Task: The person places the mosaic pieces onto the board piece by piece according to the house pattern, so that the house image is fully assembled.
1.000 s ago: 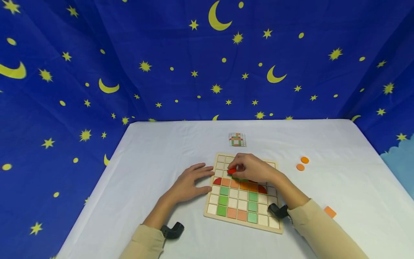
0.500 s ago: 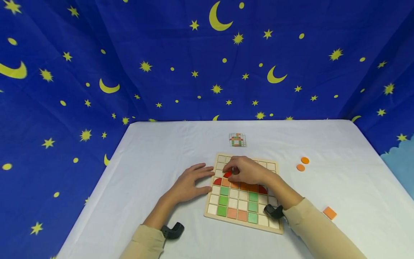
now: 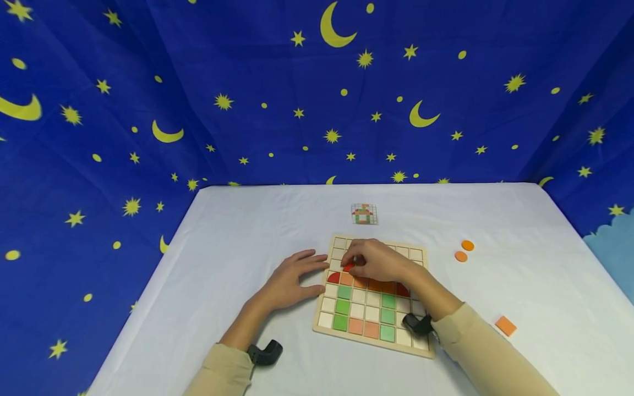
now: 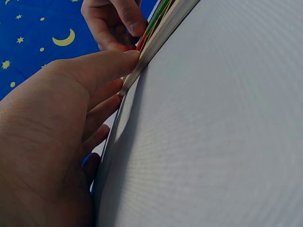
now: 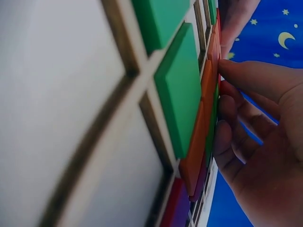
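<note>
A wooden grid board (image 3: 373, 297) lies on the white table, with green, orange and red tiles set in its cells. My right hand (image 3: 378, 261) is over the board's upper left part and pinches a red rounded tile (image 3: 349, 267) down at a cell, just above the orange row. Its fingers partly cover that tile. Beside the board, my left hand (image 3: 292, 279) has its fingers stretched out, their tips at the left edge. Up close in the right wrist view, a green tile (image 5: 179, 90) sits proud of its cell.
Behind the board lies a small pattern card (image 3: 365, 214). To the right are an orange disc (image 3: 468, 245), a second orange disc (image 3: 461, 256) and an orange square tile (image 3: 506, 325). A blue star-printed cloth (image 3: 277, 132) hangs behind the table.
My right hand has shifted slightly left and lowered the red tile onto the board, then stayed nearly still over the last half second. The left hand has not moved.
</note>
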`<state>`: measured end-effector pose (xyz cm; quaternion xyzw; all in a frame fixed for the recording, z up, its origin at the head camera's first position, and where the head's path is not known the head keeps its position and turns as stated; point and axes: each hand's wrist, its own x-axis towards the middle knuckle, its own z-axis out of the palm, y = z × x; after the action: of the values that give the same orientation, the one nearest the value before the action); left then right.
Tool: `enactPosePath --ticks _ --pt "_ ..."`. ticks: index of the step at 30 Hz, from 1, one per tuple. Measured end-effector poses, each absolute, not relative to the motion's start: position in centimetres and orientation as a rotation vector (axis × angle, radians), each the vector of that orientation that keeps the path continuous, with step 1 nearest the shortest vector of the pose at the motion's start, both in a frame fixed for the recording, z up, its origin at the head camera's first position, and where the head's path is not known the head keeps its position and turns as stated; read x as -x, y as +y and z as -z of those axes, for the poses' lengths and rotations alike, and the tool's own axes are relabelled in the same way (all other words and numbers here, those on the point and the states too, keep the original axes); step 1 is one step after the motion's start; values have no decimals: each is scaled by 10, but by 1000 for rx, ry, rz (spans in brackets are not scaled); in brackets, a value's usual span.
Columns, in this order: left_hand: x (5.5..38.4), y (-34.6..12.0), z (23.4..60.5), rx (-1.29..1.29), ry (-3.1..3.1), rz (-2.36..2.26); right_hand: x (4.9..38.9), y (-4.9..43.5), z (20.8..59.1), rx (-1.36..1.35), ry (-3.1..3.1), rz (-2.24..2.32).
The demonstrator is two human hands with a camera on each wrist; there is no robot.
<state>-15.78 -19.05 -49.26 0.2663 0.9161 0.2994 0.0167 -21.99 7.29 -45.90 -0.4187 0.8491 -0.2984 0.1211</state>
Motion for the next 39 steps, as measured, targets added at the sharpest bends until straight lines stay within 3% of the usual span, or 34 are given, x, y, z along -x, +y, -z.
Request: enactPosePath --ticks 26,39 --pt "158 -189 492 -799 2850 -917 220 134 447 1053 2508 997" --pt "157 -190 493 -803 2846 -930 201 183 447 898 2572 992"
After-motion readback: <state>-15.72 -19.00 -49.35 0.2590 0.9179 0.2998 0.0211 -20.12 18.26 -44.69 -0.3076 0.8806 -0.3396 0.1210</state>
